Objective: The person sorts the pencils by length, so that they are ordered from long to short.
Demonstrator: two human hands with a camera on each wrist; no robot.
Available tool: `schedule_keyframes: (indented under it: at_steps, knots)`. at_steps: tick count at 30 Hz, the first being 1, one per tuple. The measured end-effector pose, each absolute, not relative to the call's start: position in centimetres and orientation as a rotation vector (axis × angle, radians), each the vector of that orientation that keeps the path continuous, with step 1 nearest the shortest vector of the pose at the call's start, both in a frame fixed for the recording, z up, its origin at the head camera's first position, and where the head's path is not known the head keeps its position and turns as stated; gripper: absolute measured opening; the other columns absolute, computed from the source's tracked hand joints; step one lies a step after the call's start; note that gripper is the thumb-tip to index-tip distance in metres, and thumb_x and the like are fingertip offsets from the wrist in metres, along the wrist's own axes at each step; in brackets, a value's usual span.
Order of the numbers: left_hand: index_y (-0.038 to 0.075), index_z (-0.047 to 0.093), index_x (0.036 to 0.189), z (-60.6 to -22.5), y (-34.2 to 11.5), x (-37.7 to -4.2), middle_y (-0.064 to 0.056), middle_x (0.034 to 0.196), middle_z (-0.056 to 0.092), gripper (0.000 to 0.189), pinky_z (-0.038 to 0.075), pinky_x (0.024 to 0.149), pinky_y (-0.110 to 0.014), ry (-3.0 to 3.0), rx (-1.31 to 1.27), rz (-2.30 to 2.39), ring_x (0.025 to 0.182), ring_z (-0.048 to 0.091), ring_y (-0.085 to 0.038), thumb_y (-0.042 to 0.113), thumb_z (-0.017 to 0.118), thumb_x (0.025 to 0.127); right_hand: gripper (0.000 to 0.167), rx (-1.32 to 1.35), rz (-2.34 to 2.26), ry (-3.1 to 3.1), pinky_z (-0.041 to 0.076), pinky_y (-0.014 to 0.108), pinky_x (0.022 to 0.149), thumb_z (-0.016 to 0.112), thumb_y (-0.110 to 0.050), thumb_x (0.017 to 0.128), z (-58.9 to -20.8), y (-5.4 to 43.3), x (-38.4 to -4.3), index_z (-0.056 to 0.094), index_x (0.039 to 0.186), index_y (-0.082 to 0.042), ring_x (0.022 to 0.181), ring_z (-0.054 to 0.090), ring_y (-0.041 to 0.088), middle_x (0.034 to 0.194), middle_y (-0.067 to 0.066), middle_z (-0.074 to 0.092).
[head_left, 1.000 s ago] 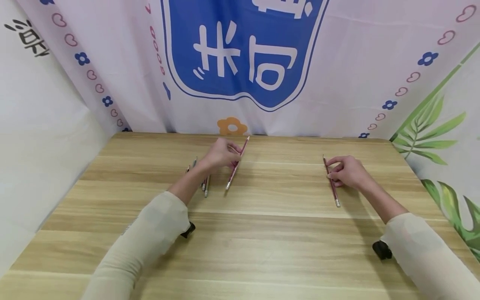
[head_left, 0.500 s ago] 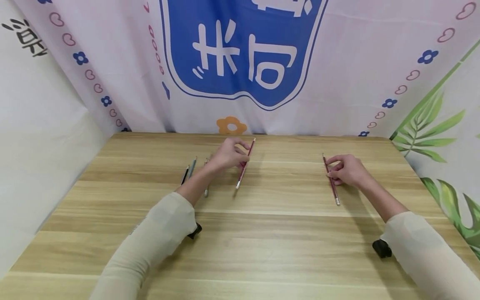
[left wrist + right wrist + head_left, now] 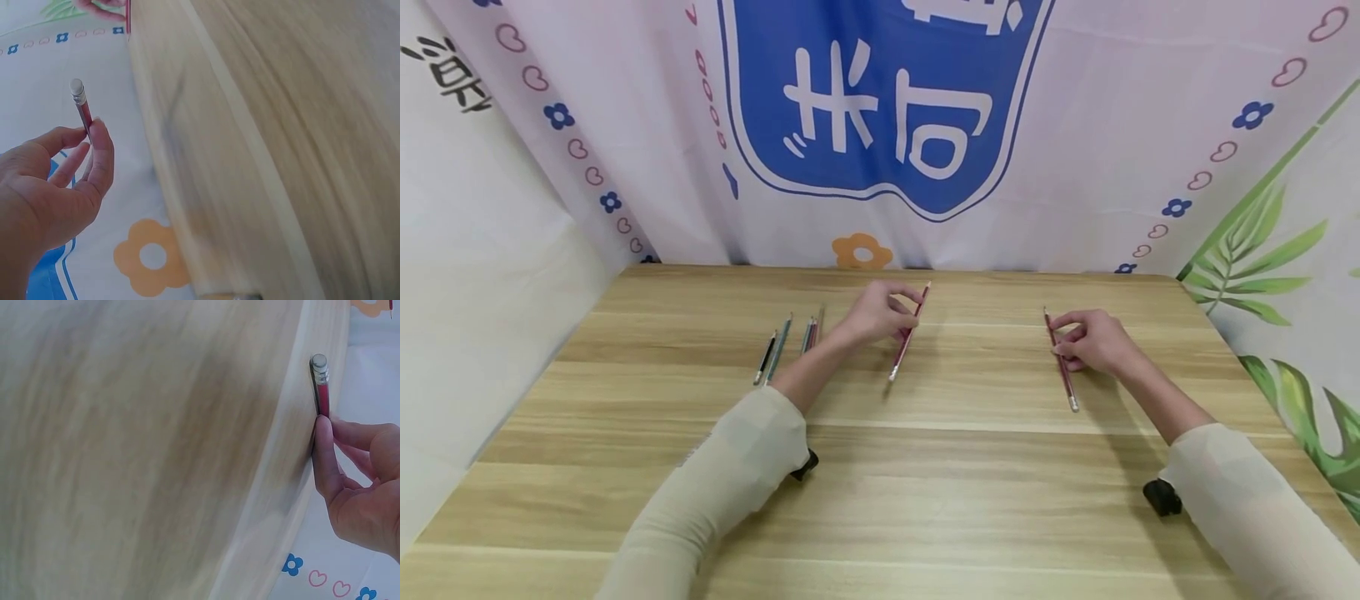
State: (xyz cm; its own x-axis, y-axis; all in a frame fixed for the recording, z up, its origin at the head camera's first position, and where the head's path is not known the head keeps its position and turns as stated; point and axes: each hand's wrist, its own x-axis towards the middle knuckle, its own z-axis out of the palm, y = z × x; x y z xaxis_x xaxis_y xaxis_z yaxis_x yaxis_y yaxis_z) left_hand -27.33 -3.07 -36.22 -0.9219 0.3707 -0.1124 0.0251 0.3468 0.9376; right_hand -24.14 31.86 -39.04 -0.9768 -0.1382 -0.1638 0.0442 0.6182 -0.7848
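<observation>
Pinching red pencil between left fingers, nearly closed; right fingers grip second pencil.

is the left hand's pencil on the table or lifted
Lifted: the left hand holds the pencil, and its shadow falls apart from it on the table.

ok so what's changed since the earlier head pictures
The left grip has carried its red pencil rightward, toward the right grip, baring more of the black pencil. Nothing was grasped or released; the right grip and the other red pencil stayed put.
</observation>
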Motion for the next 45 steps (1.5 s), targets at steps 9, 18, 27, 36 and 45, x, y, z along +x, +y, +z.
schedule_keyframes:
  at_steps: [9, 18, 27, 36, 45]
  knots:
    - [-0.01, 0.063, 0.128, -37.0, -0.9, -27.1, -0.036, 0.108, 0.07, 0.039, 0.066, 0.067, -0.035, 2.239, 0.367, 1.622, 0.065, 0.065, -0.016, -0.016, 0.068, 0.09, 0.043, -0.068, -1.271, 2.643, 0.064, 0.029, 0.06, 0.069, 0.01, 0.092, -39.2, 31.9, -24.1, 0.056, 0.132, 0.017, 0.065, 0.068, 0.01, 0.09, 0.02, 0.07]
    - [-0.011, 0.063, 0.128, -37.6, 1.1, -27.0, -0.034, 0.103, 0.071, 0.038, 0.066, 0.077, -0.049, 2.22, 0.44, 1.61, 0.06, 0.065, -0.016, -0.015, 0.069, 0.09, 0.044, -0.072, -1.281, 2.626, 0.064, 0.028, 0.06, 0.069, 0.01, 0.092, -38.9, 31.8, -24.0, 0.054, 0.133, 0.018, 0.066, 0.068, 0.011, 0.09, 0.02, 0.069]
    - [-0.011, 0.063, 0.128, -38.1, 2.8, -26.9, -0.025, 0.094, 0.071, 0.039, 0.066, 0.073, -0.045, 2.211, 0.452, 1.601, 0.059, 0.065, -0.018, -0.016, 0.069, 0.09, 0.045, -0.067, -1.281, 2.623, 0.065, 0.029, 0.061, 0.068, 0.01, 0.092, -38.9, 31.8, -23.9, 0.053, 0.134, 0.018, 0.067, 0.069, 0.011, 0.09, 0.018, 0.069]
    - [-0.011, 0.064, 0.126, -38.4, 4.3, -26.6, -0.027, 0.094, 0.071, 0.039, 0.066, 0.07, -0.043, 2.197, 0.443, 1.61, 0.058, 0.063, -0.017, -0.019, 0.068, 0.088, 0.046, -0.075, -1.287, 2.617, 0.064, 0.028, 0.061, 0.068, 0.01, 0.093, -38.9, 31.9, -24.1, 0.052, 0.135, 0.018, 0.067, 0.069, 0.011, 0.091, 0.02, 0.07]
    - [-0.01, 0.065, 0.126, -38.8, 6.1, -26.4, -0.024, 0.091, 0.07, 0.042, 0.066, 0.066, -0.039, 2.155, 0.383, 1.649, 0.057, 0.063, -0.017, -0.02, 0.07, 0.086, 0.046, -0.064, -1.295, 2.606, 0.065, 0.029, 0.062, 0.067, 0.011, 0.093, -39.0, 32.0, -24.1, 0.051, 0.136, 0.018, 0.067, 0.069, 0.011, 0.092, 0.02, 0.07]
